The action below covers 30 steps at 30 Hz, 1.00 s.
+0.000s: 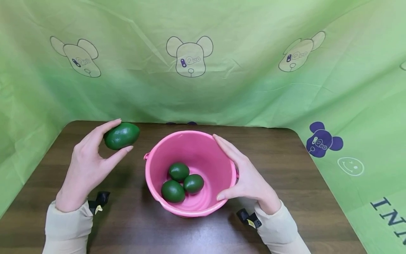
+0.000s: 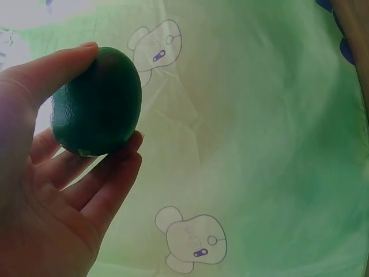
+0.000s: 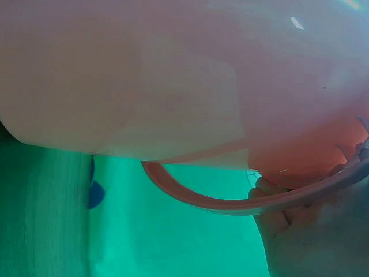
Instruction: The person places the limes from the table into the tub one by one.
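My left hand point(image 1: 87, 160) pinches a glossy dark green avocado point(image 1: 122, 136) between thumb and fingers, left of the bucket and raised above the table. The left wrist view shows the same avocado point(image 2: 98, 103) in the fingers. A pink bucket point(image 1: 215, 155) stands at the middle of the table, with several avocados in sight: one avocado point(image 1: 179, 171) at the back, one avocado point(image 1: 194, 183) at the right and one avocado point(image 1: 173, 191) in front, all on its floor. My right hand point(image 1: 247, 176) grips the bucket's right rim, thumb over the near edge. In the right wrist view the bucket's handle point(image 3: 213, 203) hangs across the fingers.
The brown wooden table point(image 1: 133, 225) has rounded far corners. Behind it and along both sides hangs a green curtain point(image 1: 238, 95) printed with bear heads. Small black devices sit at both wrists, the left device point(image 1: 100, 200) and the right device point(image 1: 247, 217).
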Motion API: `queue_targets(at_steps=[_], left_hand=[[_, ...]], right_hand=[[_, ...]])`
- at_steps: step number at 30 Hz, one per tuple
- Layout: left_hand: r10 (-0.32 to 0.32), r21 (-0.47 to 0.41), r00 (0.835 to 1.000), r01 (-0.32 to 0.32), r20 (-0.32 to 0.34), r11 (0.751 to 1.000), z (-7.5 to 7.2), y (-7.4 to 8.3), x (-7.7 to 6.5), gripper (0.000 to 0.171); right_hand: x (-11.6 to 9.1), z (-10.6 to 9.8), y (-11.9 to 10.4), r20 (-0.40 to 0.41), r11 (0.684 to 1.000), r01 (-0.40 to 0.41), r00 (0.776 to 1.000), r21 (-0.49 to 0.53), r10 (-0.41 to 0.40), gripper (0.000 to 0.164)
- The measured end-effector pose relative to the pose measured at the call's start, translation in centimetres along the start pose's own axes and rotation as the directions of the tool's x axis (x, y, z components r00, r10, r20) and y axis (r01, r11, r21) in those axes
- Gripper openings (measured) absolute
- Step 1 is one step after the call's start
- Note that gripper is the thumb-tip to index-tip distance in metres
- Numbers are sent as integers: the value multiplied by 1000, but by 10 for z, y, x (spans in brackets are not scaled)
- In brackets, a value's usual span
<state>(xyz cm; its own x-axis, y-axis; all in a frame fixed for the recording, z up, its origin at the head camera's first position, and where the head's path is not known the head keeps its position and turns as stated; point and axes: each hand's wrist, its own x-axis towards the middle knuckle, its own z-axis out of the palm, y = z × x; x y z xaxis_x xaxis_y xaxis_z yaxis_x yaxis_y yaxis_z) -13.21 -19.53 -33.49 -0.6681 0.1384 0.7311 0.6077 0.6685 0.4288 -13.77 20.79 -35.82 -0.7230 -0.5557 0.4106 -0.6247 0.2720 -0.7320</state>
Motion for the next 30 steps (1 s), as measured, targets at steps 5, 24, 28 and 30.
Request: queue_targets(at_steps=[5, 24, 28, 30], left_hand=[[32, -13, 999, -31, 22, 999, 2, 2, 4, 78], [108, -33, 992, -106, 62, 994, 9, 10, 17, 65], [125, -46, 990, -122, 64, 991, 10, 12, 19, 64], [136, -56, 988, -133, 67, 990, 10, 14, 20, 64]], right_hand=[[0, 1, 0, -2, 1000, 0, 1000, -4, 0, 132], [0, 0, -1, 2, 1000, 2, 1000, -2, -2, 132], [0, -1, -1, -2, 1000, 3, 1000, -19, -3, 131], [0, -1, -1, -3, 1000, 2, 1000, -20, -2, 131]])
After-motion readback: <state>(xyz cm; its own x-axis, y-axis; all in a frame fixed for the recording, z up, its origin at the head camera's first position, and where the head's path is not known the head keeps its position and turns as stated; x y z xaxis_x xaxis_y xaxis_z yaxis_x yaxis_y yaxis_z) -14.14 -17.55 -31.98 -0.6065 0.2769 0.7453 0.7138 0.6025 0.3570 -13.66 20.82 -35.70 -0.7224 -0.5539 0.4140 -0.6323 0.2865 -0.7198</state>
